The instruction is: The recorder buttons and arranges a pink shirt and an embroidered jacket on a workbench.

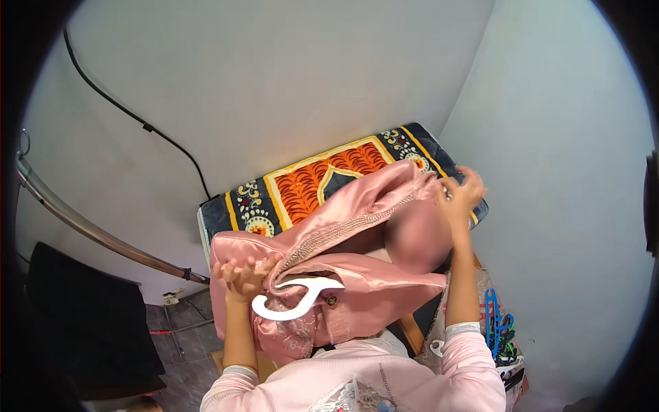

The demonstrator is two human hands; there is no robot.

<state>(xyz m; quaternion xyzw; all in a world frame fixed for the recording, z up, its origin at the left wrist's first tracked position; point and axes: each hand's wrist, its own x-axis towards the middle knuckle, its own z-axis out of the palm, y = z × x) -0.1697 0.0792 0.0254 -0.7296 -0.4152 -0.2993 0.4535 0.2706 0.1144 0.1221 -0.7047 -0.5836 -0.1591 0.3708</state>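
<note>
A pink satin garment with a beaded trim lies bunched in front of me, partly over a patterned padded cloth. A white hanger shows its hook near the garment's lower front, lying against the satin; the rest of it is hidden. My left hand is palm up with its fingers spread, beside the garment's left shoulder and gripping nothing. At the far right end of the garment my right hand has thumb and finger bent together on the satin edge, its other fingers lifted. A blurred patch hides part of the cloth there.
Under the garment the padded cloth in orange, navy and yellow covers a surface against the wall. A curved metal pole and a black cloth stand at left. Several coloured hangers hang at lower right.
</note>
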